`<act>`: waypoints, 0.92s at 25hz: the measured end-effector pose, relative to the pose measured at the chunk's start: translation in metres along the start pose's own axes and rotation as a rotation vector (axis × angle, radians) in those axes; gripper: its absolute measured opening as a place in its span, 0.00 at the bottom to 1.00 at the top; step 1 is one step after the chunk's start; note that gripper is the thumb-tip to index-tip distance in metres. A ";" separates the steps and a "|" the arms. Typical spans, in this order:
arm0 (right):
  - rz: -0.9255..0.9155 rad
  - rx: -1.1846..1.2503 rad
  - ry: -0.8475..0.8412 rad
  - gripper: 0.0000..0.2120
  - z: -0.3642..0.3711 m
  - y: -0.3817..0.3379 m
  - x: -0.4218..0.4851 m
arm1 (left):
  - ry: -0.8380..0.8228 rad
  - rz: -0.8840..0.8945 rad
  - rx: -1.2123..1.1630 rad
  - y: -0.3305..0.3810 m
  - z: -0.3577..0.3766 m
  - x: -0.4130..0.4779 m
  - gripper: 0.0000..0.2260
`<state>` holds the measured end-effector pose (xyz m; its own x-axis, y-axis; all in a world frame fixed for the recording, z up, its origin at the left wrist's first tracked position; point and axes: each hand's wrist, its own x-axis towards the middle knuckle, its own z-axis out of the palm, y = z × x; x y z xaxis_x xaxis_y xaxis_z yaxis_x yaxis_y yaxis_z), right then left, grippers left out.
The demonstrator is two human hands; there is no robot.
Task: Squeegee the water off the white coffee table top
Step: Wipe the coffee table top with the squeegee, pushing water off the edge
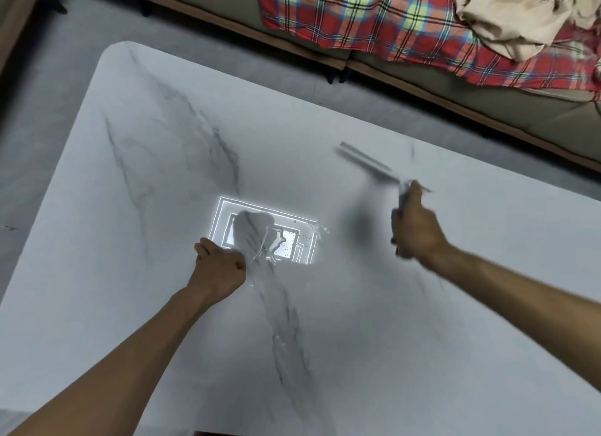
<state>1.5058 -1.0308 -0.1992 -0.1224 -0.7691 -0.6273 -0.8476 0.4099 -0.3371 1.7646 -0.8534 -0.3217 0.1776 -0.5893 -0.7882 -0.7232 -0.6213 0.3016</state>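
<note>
Two bare hands over one white coffee table top [325,354], recorded from the single head view. Table top: white with grey marble-like veining, rounded corner at the upper left of the frame, filling most of the picture from centre to lower edge. Water [270,240]: a shallow puddle near the centre of the frame, glinting where a bright rectangular ceiling-light reflection [227,217] lies on the surface; a thinner wet trail runs from it toward the lower centre along a grey vein. Left hand [219,266]: just left of the puddle, at centre-left of the frame, fingers curled in to a loose fist with nothing visible inside it, knuckles close to or resting on the table; contact cannot be told for certain. Right hand [418,230]: right of centre, closed around the handle of a squeegee [374,168], forearm entering from the right edge. Squeegee: pale grey, motion-blurred, blade bar angled from upper left to lower right in the upper right-centre of the frame, well apart from the puddle; a soft shadow falls on the table beneath it, and whether the blade touches the surface cannot be told. Background, top of frame: grey floor [48,110], a low sofa [487,103] along the upper right, draped with a red plaid blanket [374,15] and a crumpled cream cloth [507,15].
</note>
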 end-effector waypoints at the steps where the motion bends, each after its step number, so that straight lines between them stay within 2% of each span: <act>1: 0.041 0.064 0.046 0.30 -0.005 -0.018 0.024 | 0.008 0.002 0.001 0.000 0.000 -0.001 0.14; 3: 0.102 0.080 0.075 0.29 -0.005 -0.048 0.058 | 0.018 0.003 -0.003 0.001 -0.001 -0.004 0.14; 6: 0.095 -0.075 0.038 0.30 0.025 -0.075 0.062 | 0.022 0.012 0.002 0.001 0.001 -0.006 0.15; 9: -0.167 -0.292 -0.047 0.37 0.065 -0.065 0.027 | 0.052 0.021 0.022 0.001 0.003 -0.008 0.14; 12: -0.493 -0.543 -0.156 0.34 0.081 -0.021 -0.016 | 0.086 0.022 0.041 -0.004 0.005 -0.015 0.13; 14: -0.583 -0.655 -0.187 0.35 0.072 0.013 -0.031 | 0.156 0.065 0.020 -0.007 0.006 -0.022 0.11; 16: -0.611 -0.723 -0.205 0.35 0.053 0.048 -0.040 | 0.229 0.091 -0.026 -0.009 0.007 -0.030 0.06; 19: -0.599 -0.797 -0.284 0.34 0.014 0.099 -0.059 | 0.211 0.086 -0.079 -0.006 0.020 -0.048 0.05; 21: -0.563 -0.788 -0.321 0.32 -0.009 0.116 -0.070 | 0.195 0.087 -0.072 -0.006 0.034 -0.058 0.05; 23: -0.530 -0.704 -0.289 0.30 -0.023 0.110 -0.069 | 0.200 0.090 -0.075 -0.007 0.043 -0.064 0.07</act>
<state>1.4088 -0.9439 -0.1766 0.4242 -0.5797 -0.6957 -0.8856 -0.4259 -0.1851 1.7290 -0.7890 -0.2961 0.2487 -0.7303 -0.6362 -0.6921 -0.5935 0.4108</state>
